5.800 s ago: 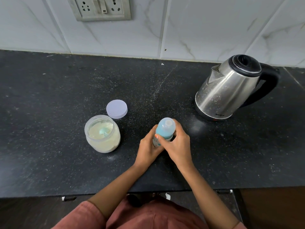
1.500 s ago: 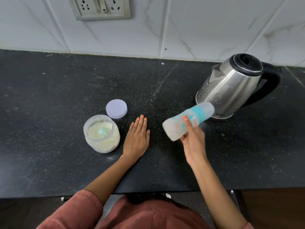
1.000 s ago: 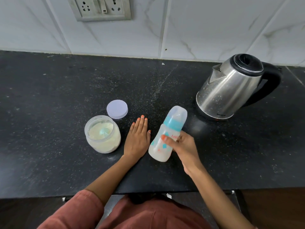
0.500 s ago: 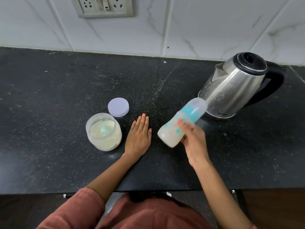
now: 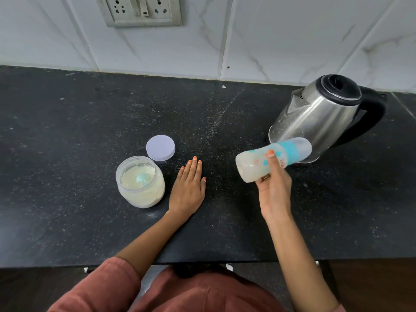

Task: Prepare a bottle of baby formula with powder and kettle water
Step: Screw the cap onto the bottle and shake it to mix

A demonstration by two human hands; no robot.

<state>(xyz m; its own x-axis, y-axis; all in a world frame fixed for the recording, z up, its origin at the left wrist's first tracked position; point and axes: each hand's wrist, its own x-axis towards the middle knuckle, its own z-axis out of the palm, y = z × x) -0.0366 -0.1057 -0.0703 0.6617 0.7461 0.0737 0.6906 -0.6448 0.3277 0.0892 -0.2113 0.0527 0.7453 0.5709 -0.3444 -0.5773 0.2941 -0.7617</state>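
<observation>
One black speckled stone desk (image 5: 67,131) carries everything, backed by a wall of white marble-veined tiles (image 5: 292,30). At the left stands one clear, round plastic jar (image 5: 140,190), open at the top and filled with pale cream powder, with one turquoise scoop (image 5: 142,177) lying in the powder. High on the wall above it sits one grey socket plate (image 5: 140,10) with two sockets. Just behind the jar and slightly right lies one pale lilac round lid (image 5: 160,147), flat on the desk and apart from the jar.

There are two hands. The left hand (image 5: 188,188) lies palm down on the desk just right of the jar, its fingers straight and together, holding nothing. Its arm comes out of a rust-red sleeve (image 5: 101,287).

Further right is one translucent baby bottle (image 5: 252,163) with a turquoise collar and a clear cap, holding milky, cloudy liquid. It is raised off the desk and tilted nearly level, base to the left, capped end to the right in front of the kettle. The right hand (image 5: 274,190) grips it round the middle from below, fingers curled over the body.

At the far right stands one stainless-steel kettle (image 5: 315,115) with a black lid and black handle, upright on the desk.
</observation>
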